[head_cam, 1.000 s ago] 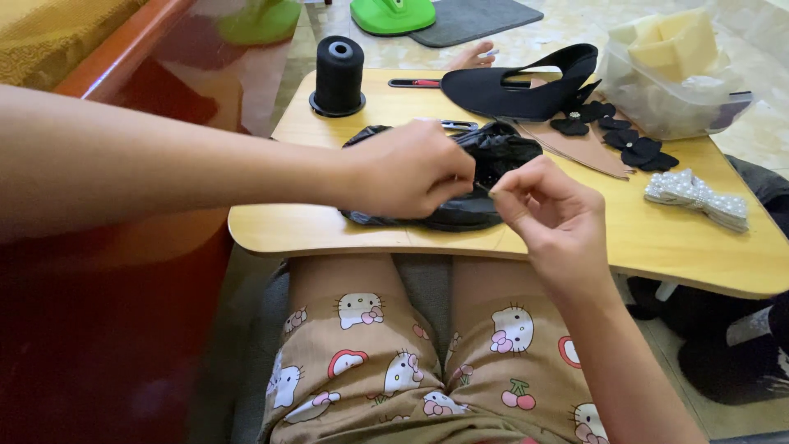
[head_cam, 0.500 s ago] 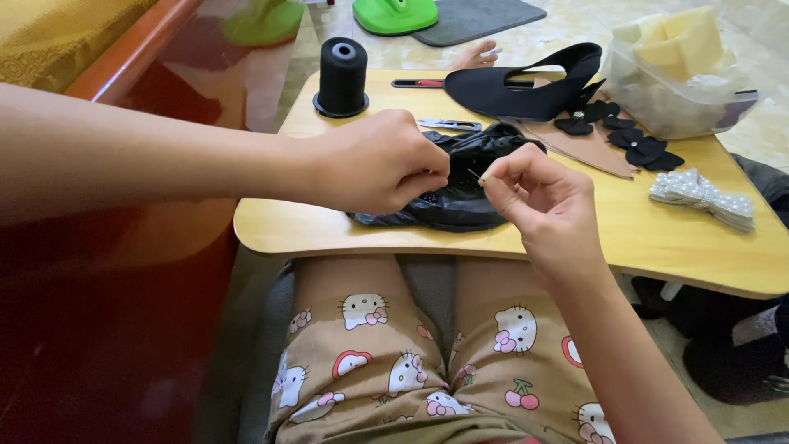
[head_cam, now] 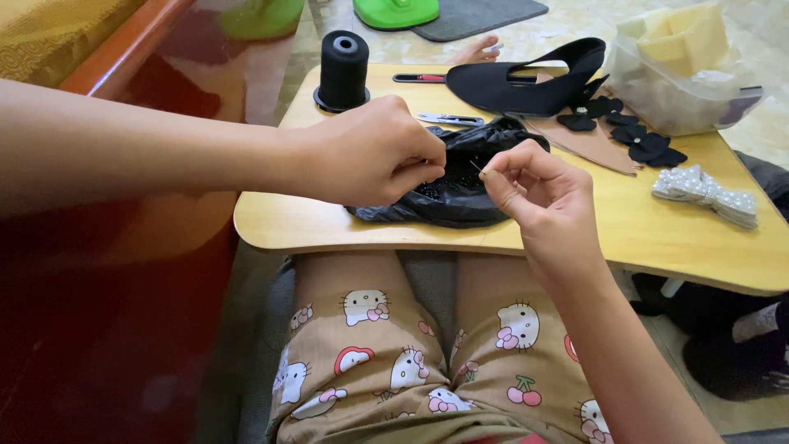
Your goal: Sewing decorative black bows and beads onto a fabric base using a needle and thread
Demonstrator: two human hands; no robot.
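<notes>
Hands over wooden table's point(head_cam: 575, 238) near edge: right hand point(head_cam: 542, 197) pinching a needle point(head_cam: 477, 168) pointed up-left, left hand point(head_cam: 374, 152) closed on the black beaded bag point(head_cam: 460, 185) lying crosswise between them; black thread spool point(head_cam: 343, 72) beyond.

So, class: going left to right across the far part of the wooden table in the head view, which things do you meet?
Black thread spool → black shoe upper → black fabric flowers → clear plastic bag of yellow pieces.
</notes>
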